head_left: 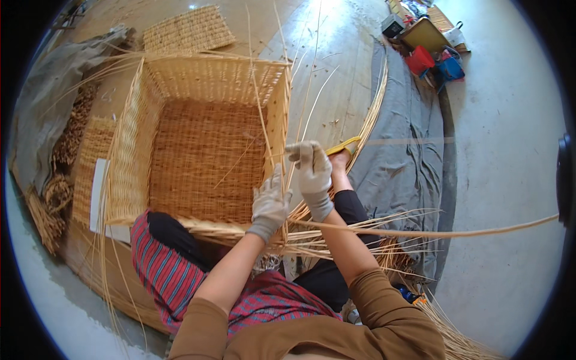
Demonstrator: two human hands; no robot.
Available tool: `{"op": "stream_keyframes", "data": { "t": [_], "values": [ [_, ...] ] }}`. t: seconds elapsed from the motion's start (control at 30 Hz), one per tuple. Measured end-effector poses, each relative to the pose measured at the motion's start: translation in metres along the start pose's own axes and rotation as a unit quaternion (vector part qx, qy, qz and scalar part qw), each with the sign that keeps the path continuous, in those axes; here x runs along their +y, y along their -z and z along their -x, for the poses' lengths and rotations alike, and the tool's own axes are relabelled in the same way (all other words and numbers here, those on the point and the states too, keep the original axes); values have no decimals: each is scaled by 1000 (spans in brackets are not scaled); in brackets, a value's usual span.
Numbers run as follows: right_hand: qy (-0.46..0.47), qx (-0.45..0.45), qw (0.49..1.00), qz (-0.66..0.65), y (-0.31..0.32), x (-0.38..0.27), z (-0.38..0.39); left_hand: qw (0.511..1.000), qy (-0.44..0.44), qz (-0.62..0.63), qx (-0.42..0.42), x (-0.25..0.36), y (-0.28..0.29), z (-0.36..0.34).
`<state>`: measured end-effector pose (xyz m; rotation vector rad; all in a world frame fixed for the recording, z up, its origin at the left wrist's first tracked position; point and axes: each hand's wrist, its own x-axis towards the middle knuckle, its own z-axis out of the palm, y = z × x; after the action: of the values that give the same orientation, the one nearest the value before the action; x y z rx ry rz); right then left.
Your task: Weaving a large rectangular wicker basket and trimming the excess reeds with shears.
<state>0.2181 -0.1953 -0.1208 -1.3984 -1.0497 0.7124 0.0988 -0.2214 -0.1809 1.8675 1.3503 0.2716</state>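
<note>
A large rectangular wicker basket, pale-walled with a browner woven base, sits tilted over my lap and the floor. My left hand, in a light work glove, grips the basket's right rim near its front corner, thumb on the inside. Just beyond it, my gloved right hand is closed at the outer side of that rim, its fingers bent in a pinch round a thin wicker strand. The exact hold is partly hidden by the fingers. A long loose strand slants over the rim above both hands.
Loose wicker strands stick out right of the basket. A grey cloth covers the floor there. Woven panels lie behind and left of the basket. A red container and a blue one stand far right.
</note>
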Motion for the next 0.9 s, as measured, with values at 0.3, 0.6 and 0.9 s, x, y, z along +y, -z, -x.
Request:
{"op": "stream_keyframes", "data": {
  "t": [0.3,0.6,0.9],
  "values": [
    [-4,-274,767,580,59,-47,75,989,-57,125,58,-28,-11,-25],
    [-217,-206,798,522,-48,-80,124,888,128,442,9,-43,11,-70],
    [-215,-262,826,451,-22,-43,122,874,29,435,213,-2,63,-66]
  ]
}}
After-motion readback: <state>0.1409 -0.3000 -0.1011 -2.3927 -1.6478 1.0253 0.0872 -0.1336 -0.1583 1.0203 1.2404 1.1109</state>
